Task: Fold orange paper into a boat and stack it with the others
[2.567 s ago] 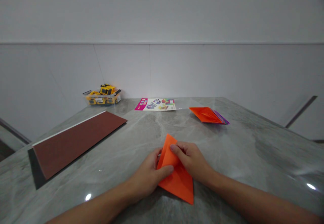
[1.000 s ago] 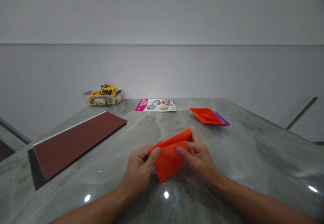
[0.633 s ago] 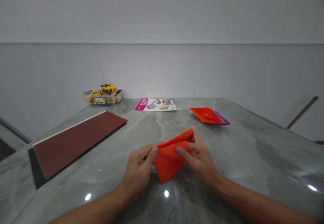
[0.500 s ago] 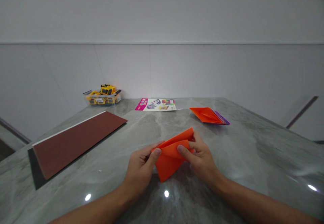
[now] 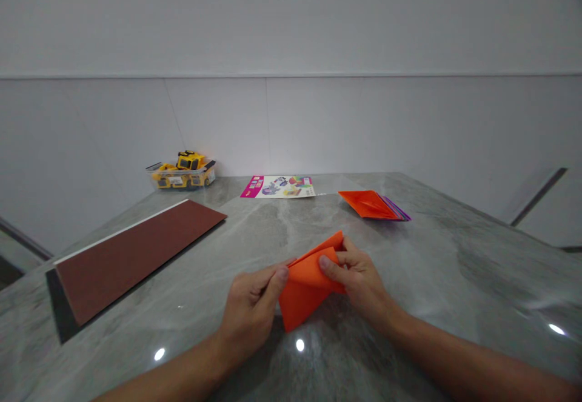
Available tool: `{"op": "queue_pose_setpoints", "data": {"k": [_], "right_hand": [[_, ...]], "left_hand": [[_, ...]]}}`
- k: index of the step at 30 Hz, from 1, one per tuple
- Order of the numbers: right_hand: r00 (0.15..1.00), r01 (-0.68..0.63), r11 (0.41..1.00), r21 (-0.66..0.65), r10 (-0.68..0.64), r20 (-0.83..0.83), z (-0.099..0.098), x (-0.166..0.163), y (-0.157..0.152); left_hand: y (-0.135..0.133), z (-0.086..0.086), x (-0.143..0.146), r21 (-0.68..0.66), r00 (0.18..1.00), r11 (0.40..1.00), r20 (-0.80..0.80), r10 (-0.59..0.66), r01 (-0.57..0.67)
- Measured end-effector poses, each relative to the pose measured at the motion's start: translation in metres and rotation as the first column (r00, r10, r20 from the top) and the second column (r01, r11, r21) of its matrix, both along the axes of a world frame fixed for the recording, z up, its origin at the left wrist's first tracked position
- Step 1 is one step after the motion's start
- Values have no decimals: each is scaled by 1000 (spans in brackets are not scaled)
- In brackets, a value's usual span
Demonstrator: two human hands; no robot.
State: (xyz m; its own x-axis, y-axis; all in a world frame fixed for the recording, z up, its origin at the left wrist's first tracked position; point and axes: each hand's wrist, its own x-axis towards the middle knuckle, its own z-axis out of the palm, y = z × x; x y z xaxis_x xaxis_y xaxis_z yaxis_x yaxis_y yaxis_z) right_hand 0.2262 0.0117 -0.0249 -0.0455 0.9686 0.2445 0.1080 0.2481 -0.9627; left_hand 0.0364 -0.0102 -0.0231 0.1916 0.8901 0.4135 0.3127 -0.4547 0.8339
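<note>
Between both hands, over the near middle of the table, is a folded sheet of orange paper (image 5: 304,293). Its layers part along the upper edge, and one corner points down toward the tabletop. My left hand (image 5: 252,299) pinches the left end with thumb and fingers. At the right end, my right hand (image 5: 357,271) grips the paper with its thumb flat on the front layer; the fingers behind are partly hidden. Beyond the right hand lies a stack of folded paper (image 5: 373,205), orange on top with purple edges below.
Dark red-brown and black sheets (image 5: 140,256) lie at the left of the grey marbled table (image 5: 454,305). Along the back are a clear box (image 5: 182,177) of yellow toy vehicles and a printed booklet (image 5: 278,187). A white wall (image 5: 318,123) rises behind.
The gap between the paper's upper layers has narrowed, with the front flap pressed nearer the back one. Both hands keep their hold. The view has shifted slightly.
</note>
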Motion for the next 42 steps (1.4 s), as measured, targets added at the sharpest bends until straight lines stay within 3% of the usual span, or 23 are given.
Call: {"op": "queue_pose_setpoints", "data": {"k": [9, 15, 18, 22, 25, 31, 36, 42], "right_hand": [[995, 58, 984, 171, -70, 66, 1, -2, -7], [977, 75, 940, 332, -136, 163, 1, 1, -10], [970, 60, 912, 406, -149, 190, 2, 4, -9], [979, 24, 925, 379, -99, 180, 0, 6, -5], [978, 14, 938, 347, -85, 190, -2, 7, -5], [958, 29, 907, 420, -145, 248, 1, 9, -5], [979, -19, 948, 317, -47, 199, 4, 8, -4], [983, 24, 962, 274, -73, 171, 4, 5, -6]], "left_hand": [[0, 2, 0, 48, 1000, 999, -19, 5, -4], [2, -5, -3, 104, 994, 989, -3, 106, -105], [2, -3, -3, 94, 999, 996, 45, 7, -12], [2, 3, -1, 16, 983, 988, 104, -151, 151], [2, 5, -1, 16, 987, 992, 101, -128, 127], [1, 3, -4, 94, 990, 987, 37, -134, 130], [1, 2, -3, 142, 993, 983, -36, -110, 114], [0, 0, -4, 208, 994, 976, -102, -47, 68]]}}
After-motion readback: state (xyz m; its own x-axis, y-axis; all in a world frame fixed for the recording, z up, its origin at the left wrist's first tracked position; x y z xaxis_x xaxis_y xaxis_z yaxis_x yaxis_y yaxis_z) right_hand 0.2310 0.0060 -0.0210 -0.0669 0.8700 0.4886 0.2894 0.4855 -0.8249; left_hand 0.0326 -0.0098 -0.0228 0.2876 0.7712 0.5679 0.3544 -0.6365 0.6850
